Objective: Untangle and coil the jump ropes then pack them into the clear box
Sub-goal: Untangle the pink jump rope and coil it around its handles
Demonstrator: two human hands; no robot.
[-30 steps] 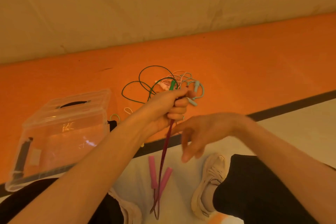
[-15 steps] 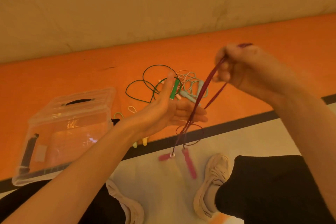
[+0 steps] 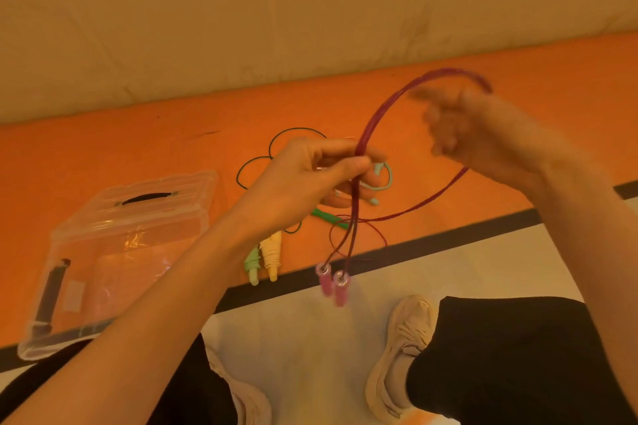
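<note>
Orange matting (image 3: 103,155) runs along the foot of a pale wall, with a dark stripe dividing it from the white floor where the person sits, legs drawn in and pale shoes (image 3: 404,355) planted.

Held up in front of them is the maroon jump rope (image 3: 386,103), gathered into several rounds. Their left hand (image 3: 310,179) pinches the bundled strands between thumb and fingers, and the two pink handles (image 3: 333,283) dangle below that grip, clear of the floor. Their right hand (image 3: 483,134), to the right of the rope's loop, is smeared with motion; it sits against the upper arc of the coil, but whether its fingers are clenched on the cord or loose I cannot tell.

Left of the maroon rope stands the clear box (image 3: 117,252), its lid seemingly on, a dark handle on top. Little shows through its walls beyond a dark strip at one corner, so I'd judge no ropes are packed yet. Just beyond the rope on the matting lie two small wound bundles, one green (image 3: 252,266) and one yellow (image 3: 271,252), which look already coiled. Behind the left hand a loose heap (image 3: 379,179) of dark green and pale blue cord waits, untidy.

So by my reckoning two ropes are wound, a third is mid-coil, a couple remain tangled, and all the packing lies ahead.
</note>
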